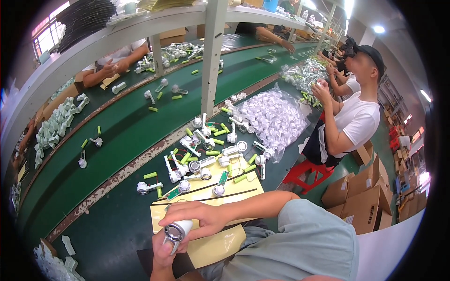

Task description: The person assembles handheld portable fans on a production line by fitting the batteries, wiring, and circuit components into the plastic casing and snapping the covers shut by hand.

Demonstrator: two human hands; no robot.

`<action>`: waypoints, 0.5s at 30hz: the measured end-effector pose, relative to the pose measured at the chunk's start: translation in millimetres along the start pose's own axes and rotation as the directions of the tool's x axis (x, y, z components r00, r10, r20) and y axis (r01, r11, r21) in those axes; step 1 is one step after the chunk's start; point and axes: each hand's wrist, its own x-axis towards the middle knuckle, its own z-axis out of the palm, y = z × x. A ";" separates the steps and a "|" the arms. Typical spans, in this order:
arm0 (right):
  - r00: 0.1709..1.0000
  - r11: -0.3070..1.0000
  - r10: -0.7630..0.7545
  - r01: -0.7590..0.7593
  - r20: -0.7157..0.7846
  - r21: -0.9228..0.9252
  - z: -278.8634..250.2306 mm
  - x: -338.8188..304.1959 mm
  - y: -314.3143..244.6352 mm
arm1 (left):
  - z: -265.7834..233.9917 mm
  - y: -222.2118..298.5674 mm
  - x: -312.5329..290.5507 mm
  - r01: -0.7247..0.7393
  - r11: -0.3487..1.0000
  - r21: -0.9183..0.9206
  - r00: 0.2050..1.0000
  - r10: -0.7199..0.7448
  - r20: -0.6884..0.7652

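Low in the view, a small white handheld fan [178, 230] is between my two hands, its round grille turned up toward me. My left hand [161, 253] is closed round its lower part, the thumb against the narrow handle. Over the top and far side curls my right hand [201, 218], its fingers pressed to the fan's round head. Part of the handle is hidden by my fingers. Just beyond lies a yellow sheet [243, 202] bearing half-assembled fans, with a green circuit board [173, 193] and bright green battery cells [241, 178] among them.
A clear bag of white parts [272, 117] sits at the right of the bench. Behind it runs a green conveyor belt [126, 136] with scattered fans and cells. A metal post [213, 61] rises beside the belt. A co-worker [358, 112] sits on a red stool [307, 175] to the right.
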 end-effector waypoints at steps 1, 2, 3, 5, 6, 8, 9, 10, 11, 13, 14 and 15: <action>0.998 0.998 0.056 -0.056 0.010 -0.035 -4.2 -1.2 -3.1 | 2.4 1.9 1.9 0.049 0.999 0.000 0.999 -0.049 0.011; 0.993 0.991 0.112 -0.111 0.019 -0.069 -11.0 -2.7 -8.5 | 3.4 3.3 1.3 0.098 0.995 0.001 0.995 -0.098 0.020; 0.979 0.977 0.202 -0.202 -0.003 -0.070 -21.2 -4.8 -13.0 | 0.7 -0.5 1.7 0.020 0.989 0.145 0.998 -0.029 0.061; 0.871 0.912 0.408 -0.379 -0.272 0.154 -49.1 -14.7 -15.4 | -3.5 -10.3 8.9 -0.113 0.965 0.236 0.993 0.117 -0.005; 0.742 0.903 0.417 -0.404 -0.525 0.147 -77.6 -20.9 -12.3 | -2.3 -7.9 13.6 -0.096 0.951 0.293 0.989 0.124 -0.077; 0.436 0.939 0.245 -0.329 -0.866 0.099 -159.7 -28.7 -6.0 | -5.1 -5.5 14.7 -0.132 0.912 0.389 0.980 0.180 -0.089; 0.344 0.941 0.054 -0.331 -0.937 -0.067 -207.3 -30.5 -8.7 | -5.5 -3.8 14.3 -0.160 0.862 0.481 0.969 0.229 -0.088; 0.241 0.996 -0.021 -0.074 -0.970 -0.040 -246.3 -17.0 -22.8 | -4.0 -3.1 14.1 -0.176 0.857 0.484 0.960 0.258 -0.107; 0.236 0.990 -0.041 -0.119 -0.971 -0.071 -282.1 -18.1 -41.8 | -3.1 -1.5 14.3 -0.181 0.857 0.482 0.958 0.264 -0.111; 0.074 0.991 -0.104 -0.077 -0.992 -0.110 -374.4 -50.9 -63.8 | -0.4 1.2 15.2 -0.194 0.852 0.487 0.959 0.269 -0.089; -0.004 0.986 -0.125 -0.114 -0.992 -0.124 -393.7 -51.4 -76.3 | -1.0 1.2 15.1 -0.194 0.851 0.489 0.957 0.273 -0.095; 0.010 0.973 -0.155 -0.173 -0.988 -0.154 -413.1 -56.8 -88.5 | -1.8 0.9 14.7 -0.201 0.850 0.487 0.956 0.279 -0.093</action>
